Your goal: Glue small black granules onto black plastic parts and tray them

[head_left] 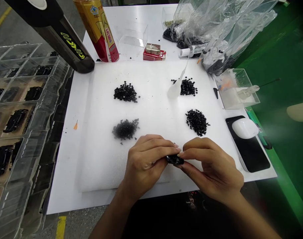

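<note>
My left hand and my right hand meet at the front of a white foam board. Between their fingertips is a small glossy black model car, pinched from both sides and partly covered by the fingers. Beyond the hands lie heaps of tiny black pieces: a far left heap, a near left heap, a far right heap and a near right heap. A translucent dropper bottle with a thin tip stands beside the far right heap.
Clear trays of black model cars stand on the left. A dark bottle, a drink bottle and a red box line the back. Plastic bags, a clear box, a phone and a white mouse sit right.
</note>
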The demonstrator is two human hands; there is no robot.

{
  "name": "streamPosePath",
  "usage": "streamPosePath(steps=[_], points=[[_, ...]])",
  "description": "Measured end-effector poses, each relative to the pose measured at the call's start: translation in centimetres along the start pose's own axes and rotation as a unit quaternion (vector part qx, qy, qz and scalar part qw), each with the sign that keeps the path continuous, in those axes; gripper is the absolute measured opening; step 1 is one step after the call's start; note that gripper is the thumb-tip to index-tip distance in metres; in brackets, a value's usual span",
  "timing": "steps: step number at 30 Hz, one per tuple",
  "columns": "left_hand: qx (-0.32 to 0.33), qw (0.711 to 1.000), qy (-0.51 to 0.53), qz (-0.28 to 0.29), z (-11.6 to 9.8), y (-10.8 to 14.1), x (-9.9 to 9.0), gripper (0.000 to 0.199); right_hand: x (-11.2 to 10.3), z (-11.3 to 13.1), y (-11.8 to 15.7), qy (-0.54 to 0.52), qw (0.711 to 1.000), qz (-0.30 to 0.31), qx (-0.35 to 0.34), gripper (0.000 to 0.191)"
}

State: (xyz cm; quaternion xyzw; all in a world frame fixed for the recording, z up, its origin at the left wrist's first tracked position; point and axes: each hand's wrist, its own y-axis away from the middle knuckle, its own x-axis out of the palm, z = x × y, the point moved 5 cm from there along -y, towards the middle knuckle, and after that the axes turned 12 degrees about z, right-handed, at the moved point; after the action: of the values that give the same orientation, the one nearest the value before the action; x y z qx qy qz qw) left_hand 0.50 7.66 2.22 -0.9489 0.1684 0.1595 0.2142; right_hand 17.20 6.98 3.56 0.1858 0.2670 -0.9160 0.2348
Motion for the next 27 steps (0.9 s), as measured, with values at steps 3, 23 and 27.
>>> streamPosePath(steps=[3,23,27], points=[[0.002,1.0,-0.001,0.004,0.0,0.0,0.0,0.032,-0.1,0.0,-0.1,0.019,1.0,0.004,-0.006,0.031],[-0.033,0.999,-0.003,0.01,0.0,-0.2,0.0,0.03,0.5,-1.5,0.8,-0.045,0.996,-0.045,0.057,0.043],[-0.031,0.999,-0.007,0.01,0.0,-0.2,0.0,0.028,0.5,-1.3,0.7,-0.036,0.997,-0.04,0.049,0.041]])
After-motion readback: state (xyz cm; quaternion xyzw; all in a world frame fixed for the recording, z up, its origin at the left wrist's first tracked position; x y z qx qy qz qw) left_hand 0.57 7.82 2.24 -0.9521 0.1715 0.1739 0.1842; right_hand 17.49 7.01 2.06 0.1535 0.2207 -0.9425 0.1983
